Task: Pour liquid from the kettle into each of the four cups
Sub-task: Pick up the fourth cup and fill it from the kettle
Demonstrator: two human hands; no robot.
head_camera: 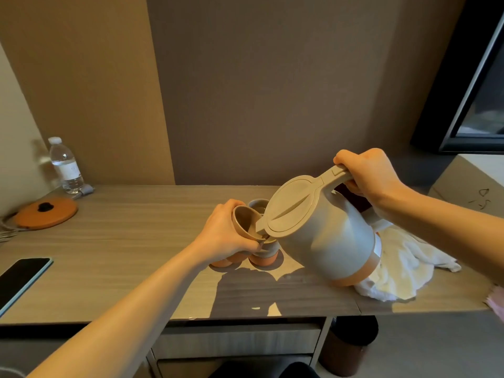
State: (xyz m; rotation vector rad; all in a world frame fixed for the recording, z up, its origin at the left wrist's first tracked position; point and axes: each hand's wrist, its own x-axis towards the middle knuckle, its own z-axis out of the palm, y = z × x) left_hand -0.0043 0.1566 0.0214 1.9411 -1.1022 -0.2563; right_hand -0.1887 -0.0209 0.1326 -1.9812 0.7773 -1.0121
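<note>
My right hand (371,177) grips the handle of a grey kettle (324,236) with an orange base band, tilted left above the desk. Its spout sits over the mouth of a small grey cup (244,221), which my left hand (225,236) holds tilted toward the kettle. Another cup (257,205) stands just behind it. A third cup (266,256) with an orange bottom stands below the spout, and orange bottoms of more cups (226,260) show under my left hand. No stream of liquid is visible.
A white cloth (403,266) lies behind and under the kettle at the right. On the wooden desk (131,241) are a water bottle (65,165), an orange round base (45,212) at the far left and a black phone (19,281) near the front edge. A cardboard box (469,184) stands right.
</note>
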